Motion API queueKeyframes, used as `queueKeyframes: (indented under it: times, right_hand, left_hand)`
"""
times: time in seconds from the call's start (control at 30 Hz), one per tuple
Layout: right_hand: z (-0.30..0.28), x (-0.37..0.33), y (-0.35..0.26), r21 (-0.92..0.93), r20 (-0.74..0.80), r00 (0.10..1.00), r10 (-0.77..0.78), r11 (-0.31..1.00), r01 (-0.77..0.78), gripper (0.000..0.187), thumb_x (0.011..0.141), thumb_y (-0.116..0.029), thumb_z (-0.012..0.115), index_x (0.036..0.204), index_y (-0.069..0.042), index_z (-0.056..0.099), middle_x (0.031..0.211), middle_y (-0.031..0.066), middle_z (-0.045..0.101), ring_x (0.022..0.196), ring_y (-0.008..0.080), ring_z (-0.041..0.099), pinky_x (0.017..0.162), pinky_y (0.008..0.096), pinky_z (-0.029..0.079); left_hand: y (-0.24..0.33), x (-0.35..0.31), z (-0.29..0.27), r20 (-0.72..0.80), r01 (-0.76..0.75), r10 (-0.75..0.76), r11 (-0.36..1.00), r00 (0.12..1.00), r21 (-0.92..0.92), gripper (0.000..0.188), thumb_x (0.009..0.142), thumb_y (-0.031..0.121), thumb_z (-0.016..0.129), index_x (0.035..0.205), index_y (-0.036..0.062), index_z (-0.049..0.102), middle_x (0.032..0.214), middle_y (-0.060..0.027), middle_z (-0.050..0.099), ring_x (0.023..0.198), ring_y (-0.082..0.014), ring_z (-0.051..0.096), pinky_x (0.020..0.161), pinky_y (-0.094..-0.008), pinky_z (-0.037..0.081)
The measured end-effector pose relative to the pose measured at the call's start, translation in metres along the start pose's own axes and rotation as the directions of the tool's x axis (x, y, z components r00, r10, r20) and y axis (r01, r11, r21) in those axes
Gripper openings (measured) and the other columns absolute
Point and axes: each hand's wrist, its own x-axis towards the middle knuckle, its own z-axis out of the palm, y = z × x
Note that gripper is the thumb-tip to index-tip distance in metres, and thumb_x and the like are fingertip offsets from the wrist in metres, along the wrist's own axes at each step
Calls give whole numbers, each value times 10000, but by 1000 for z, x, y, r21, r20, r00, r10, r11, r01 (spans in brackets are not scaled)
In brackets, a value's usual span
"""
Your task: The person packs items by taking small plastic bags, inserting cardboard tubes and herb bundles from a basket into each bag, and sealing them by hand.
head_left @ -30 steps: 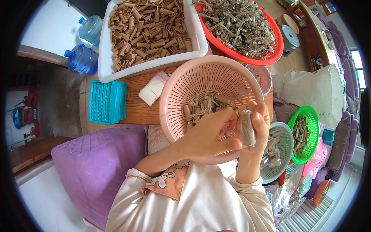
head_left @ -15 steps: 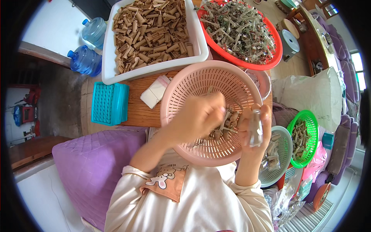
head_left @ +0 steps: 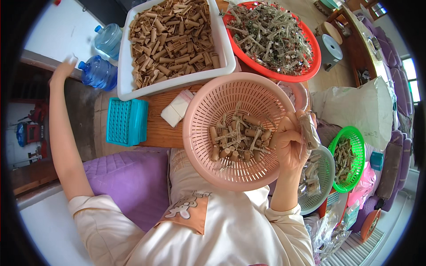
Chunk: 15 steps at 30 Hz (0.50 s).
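My right hand [head_left: 290, 141] is closed on a small clear plastic bag [head_left: 309, 131] with something brown inside, over the right rim of the pink colander basket [head_left: 197, 150]. In the basket lies a pile of short brown rolls [head_left: 235, 155] tangled with clear, stringy plastic pieces. My left hand [head_left: 64, 70] is stretched far out to the upper left, close to the blue water jug [head_left: 98, 73]. It is smeared by motion, with a pale blur at its fingertips, so what it holds, if anything, cannot be made out.
Beyond the basket stand a white tub [head_left: 126, 84] of brown curved pieces and a red basin [head_left: 316, 57] of clear plastic bits. Teal trays [head_left: 126, 122] and a white packet [head_left: 176, 108] are left of it. A pale basin [head_left: 330, 177] and green basket [head_left: 360, 155] stand right.
My left hand has swung from over the basket out to the far upper left, uncovering the pile. My right hand stays at the right rim; its bag has tilted and now shows brown contents.
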Motion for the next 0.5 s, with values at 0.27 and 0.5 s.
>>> queueKeyframes:
  times: [0.27,0.5]
  right_hand:
    - [-7,16,13,-153,74,996,-59,986,70,176,868,-139,508,726,-45,461,621,6,375,585,88,350,446,185,414]
    - [-10,11,20,-838,142,834,-534,383,388,240,846,-124,540,657,-89,397,634,-9,442,546,82,431,533,217,391]
  left_hand:
    - [317,-277,-183,-210,-435,891,-16,403,-900,474,811,415,578,1084,31,529,950,-85,592,787,-140,587,719,-270,482]
    - [362,-347,-177,8,528,948,-171,319,-832,383,865,208,555,1155,-15,445,1007,-55,538,843,-70,521,669,-204,468]
